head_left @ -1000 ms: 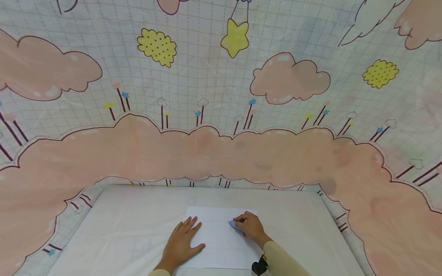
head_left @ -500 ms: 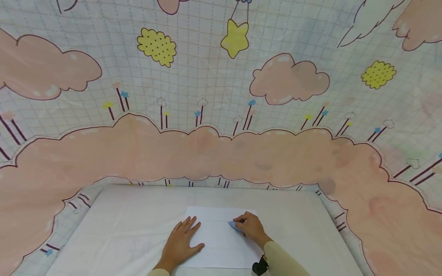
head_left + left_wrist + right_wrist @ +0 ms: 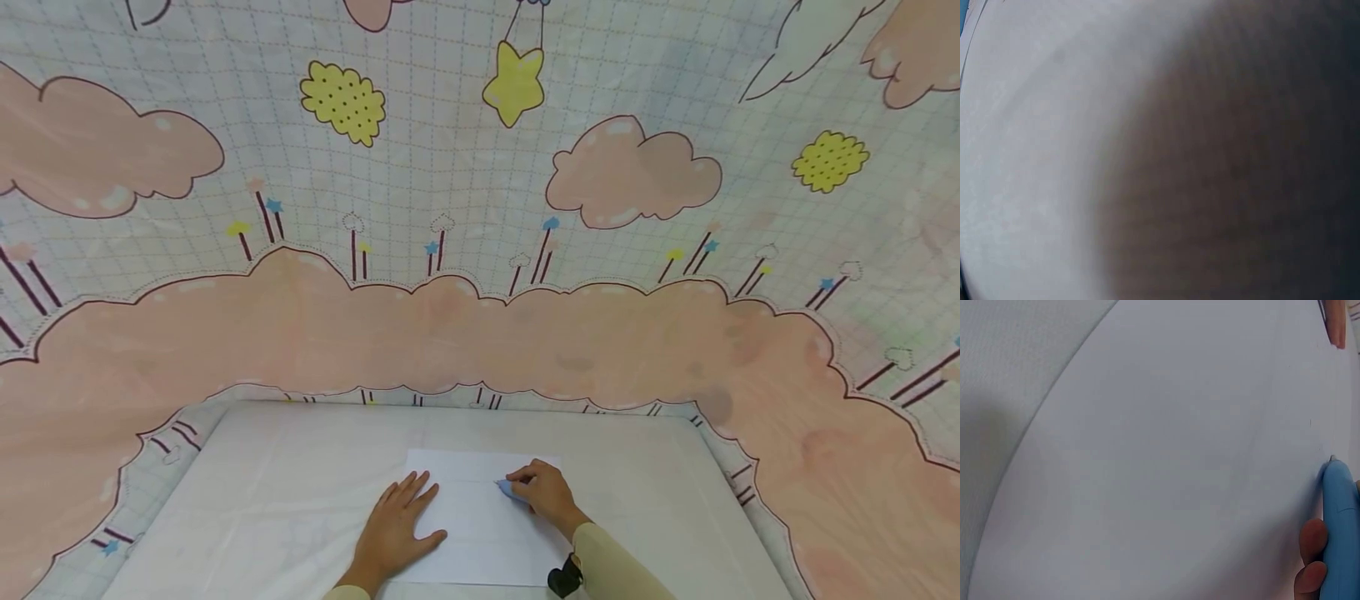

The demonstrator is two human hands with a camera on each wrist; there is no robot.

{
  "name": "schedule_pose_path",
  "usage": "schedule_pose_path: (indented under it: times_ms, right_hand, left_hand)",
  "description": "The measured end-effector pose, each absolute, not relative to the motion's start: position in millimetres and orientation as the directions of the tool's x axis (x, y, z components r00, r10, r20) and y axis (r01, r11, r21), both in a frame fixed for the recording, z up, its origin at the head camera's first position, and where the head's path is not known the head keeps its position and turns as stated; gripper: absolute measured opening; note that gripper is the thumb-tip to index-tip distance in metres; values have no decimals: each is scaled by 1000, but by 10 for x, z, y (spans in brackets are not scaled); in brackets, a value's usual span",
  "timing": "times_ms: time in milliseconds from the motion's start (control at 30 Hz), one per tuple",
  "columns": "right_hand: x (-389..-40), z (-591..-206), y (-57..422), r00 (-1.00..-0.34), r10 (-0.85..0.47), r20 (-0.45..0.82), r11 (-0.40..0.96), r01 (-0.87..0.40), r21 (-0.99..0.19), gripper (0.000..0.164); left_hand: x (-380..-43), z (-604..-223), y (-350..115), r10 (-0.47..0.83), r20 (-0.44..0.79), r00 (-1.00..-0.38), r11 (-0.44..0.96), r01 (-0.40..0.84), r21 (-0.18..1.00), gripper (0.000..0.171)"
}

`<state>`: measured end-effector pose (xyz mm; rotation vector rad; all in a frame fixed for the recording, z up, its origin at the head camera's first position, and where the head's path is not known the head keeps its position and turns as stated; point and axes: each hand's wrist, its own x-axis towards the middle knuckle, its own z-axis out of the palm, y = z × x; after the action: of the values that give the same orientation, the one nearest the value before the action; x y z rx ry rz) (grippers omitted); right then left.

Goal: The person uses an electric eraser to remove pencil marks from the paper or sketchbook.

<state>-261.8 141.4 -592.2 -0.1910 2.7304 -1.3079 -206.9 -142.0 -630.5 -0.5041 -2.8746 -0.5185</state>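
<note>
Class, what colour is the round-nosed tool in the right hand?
Light blue: the round-nosed tool shows best in the right wrist view.

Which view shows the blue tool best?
The right wrist view: the blue tool appears large, its small tip visible, though cut off below. The head view shows it small, partly covered by the right hand. In the left wrist view it cannot be made out.

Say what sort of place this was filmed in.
Possibly a curtained-off indoor workspace, though the room beyond is hidden. Cloth printed with clouds and stars fills the background and flanks a white table, where a sheet of paper lies.
</note>
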Motion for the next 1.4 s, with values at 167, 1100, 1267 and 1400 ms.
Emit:
schedule_pose_path:
  times_ms: [167,1100,1267,1400]
  right_hand:
    - [-2622,-5919,1392,-986,-164,-36,618,-74,-783,15]
    - [-2602,-5907,1379,-984,-174,-35,589,-75,-805,15]
    - [-2606,-5915,1380,-985,-173,-25,592,-84,-801,15]
    - [-2607,-5909,1396,-985,-165,-39,605,-70,-793,16]
  left_hand:
    - [-2072,-6303,-1403,296,215,-930,888,352,297,77]
    - [-2077,-6291,-1376,303,223,-926,887,360,288,76]
    - [-2078,-6287,-1392,301,227,-926,889,358,286,76]
    - [-2078,-6283,-1408,296,230,-927,891,355,282,75]
